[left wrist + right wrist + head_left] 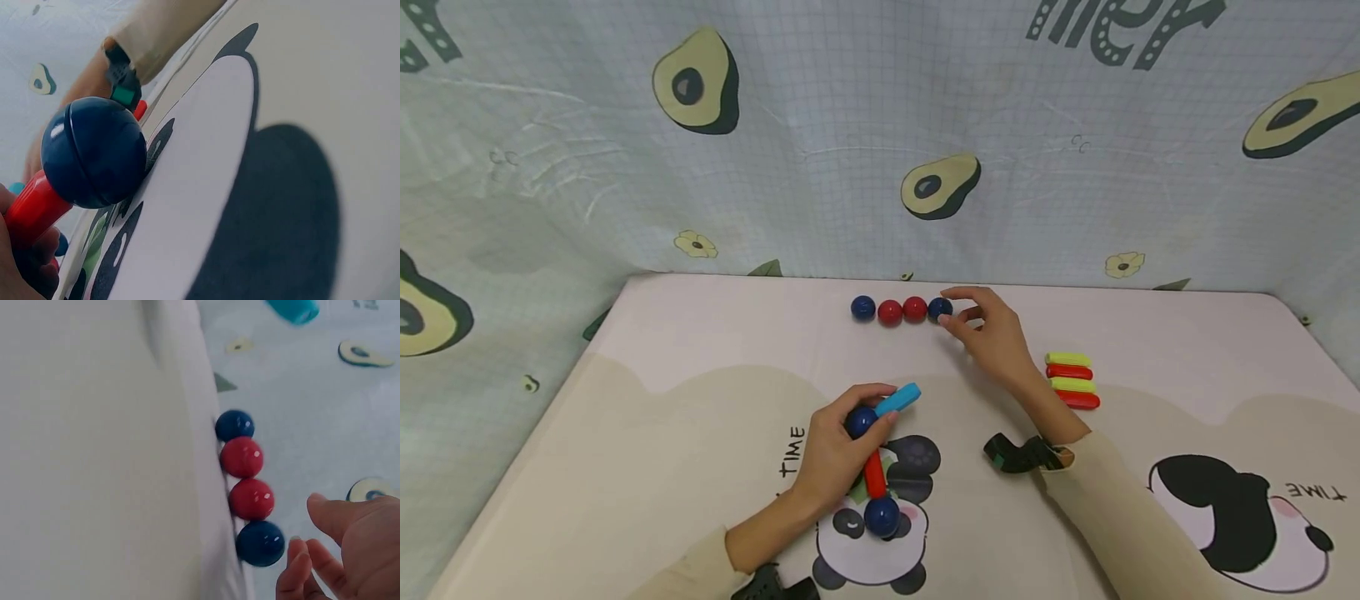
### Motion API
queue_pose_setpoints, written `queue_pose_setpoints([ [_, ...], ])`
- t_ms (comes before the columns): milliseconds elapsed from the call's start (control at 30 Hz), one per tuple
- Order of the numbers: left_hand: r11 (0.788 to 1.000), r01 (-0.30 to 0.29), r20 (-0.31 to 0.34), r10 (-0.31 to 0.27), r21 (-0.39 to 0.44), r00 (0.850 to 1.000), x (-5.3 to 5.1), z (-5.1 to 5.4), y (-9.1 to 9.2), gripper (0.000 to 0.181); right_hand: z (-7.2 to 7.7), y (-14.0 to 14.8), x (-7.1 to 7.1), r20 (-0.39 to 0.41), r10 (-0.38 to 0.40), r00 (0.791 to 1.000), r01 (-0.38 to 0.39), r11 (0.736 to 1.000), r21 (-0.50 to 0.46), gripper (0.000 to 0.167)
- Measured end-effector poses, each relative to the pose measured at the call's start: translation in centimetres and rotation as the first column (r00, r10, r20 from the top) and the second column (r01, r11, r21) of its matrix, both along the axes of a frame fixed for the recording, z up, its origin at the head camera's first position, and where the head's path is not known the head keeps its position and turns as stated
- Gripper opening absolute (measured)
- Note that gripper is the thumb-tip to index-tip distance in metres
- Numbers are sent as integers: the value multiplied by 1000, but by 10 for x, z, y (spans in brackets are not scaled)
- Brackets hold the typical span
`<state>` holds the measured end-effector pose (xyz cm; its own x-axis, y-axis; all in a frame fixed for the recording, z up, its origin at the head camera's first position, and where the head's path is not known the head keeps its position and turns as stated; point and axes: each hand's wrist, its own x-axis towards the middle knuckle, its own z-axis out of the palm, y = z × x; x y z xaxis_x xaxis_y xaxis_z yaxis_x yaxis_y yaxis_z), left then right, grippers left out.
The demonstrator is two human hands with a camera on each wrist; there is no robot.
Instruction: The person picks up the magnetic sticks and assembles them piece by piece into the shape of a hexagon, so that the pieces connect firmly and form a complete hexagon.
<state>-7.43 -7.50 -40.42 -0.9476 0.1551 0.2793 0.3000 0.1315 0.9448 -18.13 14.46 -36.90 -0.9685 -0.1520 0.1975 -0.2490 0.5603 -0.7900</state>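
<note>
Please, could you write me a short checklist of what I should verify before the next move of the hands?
1. Left hand holds the farther blue ball: ok, fingers and thumb are around it.
2. Red stick meets the nearer blue ball: ok, no gap shows.
3. Light-blue stick fully seated in the held ball: cannot tell, fingers partly cover the joint.
4. Right hand grips the row's right-end blue ball: not ok, its thumb stands apart in the right wrist view.
5. Four loose sticks available: ok, two yellow and two red lie beside the right forearm.
</note>
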Motion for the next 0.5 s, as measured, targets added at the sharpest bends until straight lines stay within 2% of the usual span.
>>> queue_pose_setpoints([
  [100, 1000, 2, -5, -2, 6, 1000, 0, 0, 0, 26, -3, -1, -8, 1, -32, 999, 32, 999, 13, 39],
  [267, 1000, -4, -23, 4, 7, 1000, -1, 0, 0, 26, -9, -3, -19, -8, -19, 1000, 19, 1000, 17, 41],
  [500, 1000, -10, -33, 10, 2, 999, 0, 0, 0, 25, -16, -4, -25, 38, -13, 999, 10, 997, 72, 41],
])
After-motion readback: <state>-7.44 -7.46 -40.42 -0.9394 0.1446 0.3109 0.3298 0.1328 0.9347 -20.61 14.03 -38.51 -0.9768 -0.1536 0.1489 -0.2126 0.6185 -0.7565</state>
